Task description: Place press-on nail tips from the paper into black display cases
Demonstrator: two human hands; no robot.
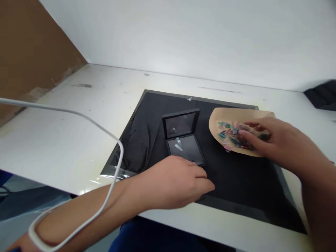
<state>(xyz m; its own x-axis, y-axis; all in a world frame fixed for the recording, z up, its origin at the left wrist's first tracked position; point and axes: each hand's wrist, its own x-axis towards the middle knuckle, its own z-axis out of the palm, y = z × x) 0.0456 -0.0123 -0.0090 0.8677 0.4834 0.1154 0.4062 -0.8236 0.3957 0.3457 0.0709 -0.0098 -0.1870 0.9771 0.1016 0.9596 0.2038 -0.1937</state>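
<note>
A small black hinged case (199, 154) stands with its lid raised on a black mat. Two pale, shiny false nails (179, 144) lie in its base. My left hand (178, 182) rests just in front of the case, fingers curled under; whatever they might hold is hidden. On the right, a tan tray (228, 113) with a curved edge carries a pile of colourful false nails (224, 129), green, pink and dark. Reaching into that pile is my right hand (270, 134), its thumb and forefinger apart among the nails.
Under everything lies the black mat (236, 185), wrinkled at its left, on a white table (65, 140). A white cable (86, 119) crosses the left side and passes over my left forearm. A black object (322, 94) sits at the far right. White and brown walls stand behind.
</note>
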